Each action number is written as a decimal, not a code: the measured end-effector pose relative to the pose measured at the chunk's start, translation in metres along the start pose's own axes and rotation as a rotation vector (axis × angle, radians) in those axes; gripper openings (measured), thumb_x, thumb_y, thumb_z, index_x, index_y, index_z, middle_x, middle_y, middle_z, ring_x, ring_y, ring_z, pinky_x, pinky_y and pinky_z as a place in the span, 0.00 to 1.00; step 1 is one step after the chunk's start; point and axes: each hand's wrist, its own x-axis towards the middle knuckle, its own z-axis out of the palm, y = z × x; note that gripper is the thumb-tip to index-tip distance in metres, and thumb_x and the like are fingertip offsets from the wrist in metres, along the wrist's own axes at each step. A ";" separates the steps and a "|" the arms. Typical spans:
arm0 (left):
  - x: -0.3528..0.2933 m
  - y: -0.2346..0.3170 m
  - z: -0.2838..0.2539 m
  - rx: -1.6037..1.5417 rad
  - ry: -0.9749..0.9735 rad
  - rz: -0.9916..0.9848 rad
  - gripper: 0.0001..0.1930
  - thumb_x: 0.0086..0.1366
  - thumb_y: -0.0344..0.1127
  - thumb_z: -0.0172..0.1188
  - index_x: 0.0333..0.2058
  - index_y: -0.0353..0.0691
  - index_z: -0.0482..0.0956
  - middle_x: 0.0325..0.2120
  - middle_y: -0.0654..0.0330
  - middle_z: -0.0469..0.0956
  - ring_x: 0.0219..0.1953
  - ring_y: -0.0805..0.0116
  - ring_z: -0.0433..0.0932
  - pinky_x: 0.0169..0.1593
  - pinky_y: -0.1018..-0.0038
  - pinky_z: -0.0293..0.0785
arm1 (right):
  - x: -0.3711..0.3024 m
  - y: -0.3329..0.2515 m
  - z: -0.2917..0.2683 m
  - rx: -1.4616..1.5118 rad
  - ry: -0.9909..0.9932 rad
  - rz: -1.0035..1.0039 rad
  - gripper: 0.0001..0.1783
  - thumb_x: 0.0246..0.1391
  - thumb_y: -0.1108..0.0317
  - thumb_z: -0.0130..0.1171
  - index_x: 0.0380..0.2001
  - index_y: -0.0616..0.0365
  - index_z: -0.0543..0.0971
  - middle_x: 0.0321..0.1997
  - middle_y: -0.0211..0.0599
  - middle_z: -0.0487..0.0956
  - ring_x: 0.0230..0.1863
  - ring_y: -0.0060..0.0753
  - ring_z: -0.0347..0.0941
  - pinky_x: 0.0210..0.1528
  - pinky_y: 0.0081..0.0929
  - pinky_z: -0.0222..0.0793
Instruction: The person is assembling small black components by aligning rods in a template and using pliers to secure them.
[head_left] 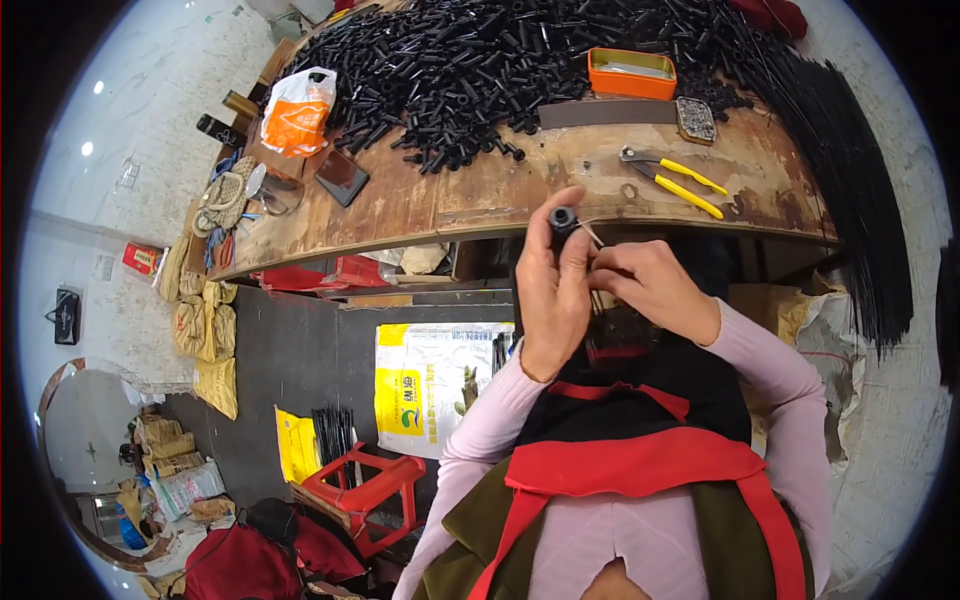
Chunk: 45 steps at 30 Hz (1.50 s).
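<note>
Just in front of the table's near edge, my left hand (553, 290) grips a short black tubular piece (563, 218) between thumb and fingers, its round end with a hole facing up. Close beside it, my right hand (650, 280) is closed in a pinch. A thin pale strand (592, 232) runs from the black piece toward the right fingertips. Whether those fingers hold the strand or something else is too small to tell. On the table beyond the hands lie yellow-handled pliers (688, 188).
A heap of black tubular pieces (470, 80) covers the back of the wooden table (480, 200). An orange tin (632, 72), a grey strip (608, 114) and a phone (341, 178) lie there. Long black rods (850, 190) overhang the right side. A red stool (370, 490) stands left.
</note>
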 end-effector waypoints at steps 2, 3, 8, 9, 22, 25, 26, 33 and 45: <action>0.009 -0.005 -0.002 0.011 0.003 0.021 0.17 0.72 0.30 0.49 0.57 0.30 0.67 0.32 0.62 0.72 0.33 0.77 0.69 0.42 0.81 0.68 | -0.002 0.011 -0.022 -0.483 0.055 -0.286 0.04 0.50 0.71 0.63 0.30 0.60 0.81 0.26 0.42 0.76 0.28 0.38 0.73 0.32 0.35 0.68; 0.011 -0.008 -0.007 -0.020 -0.020 -0.026 0.18 0.72 0.31 0.50 0.57 0.30 0.67 0.32 0.62 0.72 0.34 0.76 0.70 0.42 0.80 0.68 | -0.004 0.013 -0.035 -0.594 0.109 -0.364 0.06 0.49 0.70 0.63 0.26 0.61 0.79 0.25 0.40 0.74 0.31 0.47 0.71 0.37 0.39 0.68; 0.029 -0.022 -0.013 -0.040 -0.113 -0.140 0.18 0.71 0.36 0.52 0.54 0.30 0.71 0.34 0.61 0.72 0.35 0.75 0.70 0.42 0.79 0.67 | 0.003 0.058 -0.101 -0.940 0.400 -0.266 0.18 0.50 0.64 0.64 0.43 0.61 0.76 0.38 0.43 0.72 0.43 0.48 0.67 0.46 0.39 0.66; 0.034 -0.026 -0.014 -0.105 -0.225 -0.132 0.17 0.71 0.37 0.52 0.52 0.30 0.72 0.34 0.61 0.73 0.35 0.73 0.71 0.42 0.78 0.67 | 0.007 0.064 -0.106 -1.043 0.432 -0.215 0.23 0.51 0.63 0.64 0.48 0.61 0.73 0.42 0.45 0.70 0.46 0.49 0.65 0.48 0.39 0.64; 0.025 -0.021 0.001 -0.210 -0.268 -0.276 0.14 0.70 0.40 0.56 0.43 0.36 0.69 0.21 0.68 0.60 0.22 0.80 0.58 0.28 0.80 0.56 | -0.009 0.037 -0.112 0.604 -0.101 0.129 0.14 0.67 0.62 0.49 0.47 0.63 0.71 0.41 0.31 0.73 0.42 0.18 0.69 0.42 0.17 0.64; 0.017 -0.022 -0.002 -0.030 -0.314 -0.190 0.16 0.70 0.39 0.56 0.50 0.35 0.69 0.22 0.70 0.61 0.24 0.81 0.59 0.29 0.82 0.55 | -0.006 -0.011 -0.101 0.228 -0.365 0.573 0.15 0.66 0.66 0.49 0.52 0.61 0.71 0.42 0.38 0.73 0.45 0.28 0.71 0.46 0.23 0.66; 0.014 -0.019 0.000 -0.050 -0.311 -0.155 0.19 0.70 0.39 0.55 0.53 0.34 0.68 0.22 0.70 0.62 0.25 0.82 0.59 0.29 0.82 0.55 | -0.015 -0.013 -0.093 0.223 -0.356 0.572 0.15 0.66 0.66 0.49 0.52 0.61 0.71 0.42 0.38 0.73 0.45 0.28 0.71 0.46 0.23 0.66; -0.001 0.000 -0.005 -0.067 -0.419 -0.170 0.26 0.69 0.44 0.58 0.59 0.34 0.68 0.26 0.71 0.67 0.27 0.82 0.62 0.31 0.84 0.58 | -0.041 -0.032 -0.053 -0.838 0.179 -0.293 0.34 0.50 0.79 0.59 0.63 0.54 0.67 0.53 0.47 0.68 0.57 0.49 0.65 0.58 0.39 0.62; -0.015 0.021 -0.013 -0.046 -0.501 -0.097 0.25 0.65 0.42 0.62 0.56 0.34 0.73 0.39 0.66 0.75 0.34 0.79 0.66 0.39 0.82 0.63 | -0.056 -0.053 -0.081 -1.053 0.028 -0.626 0.28 0.48 0.65 0.65 0.55 0.54 0.73 0.28 0.34 0.73 0.29 0.39 0.73 0.33 0.32 0.69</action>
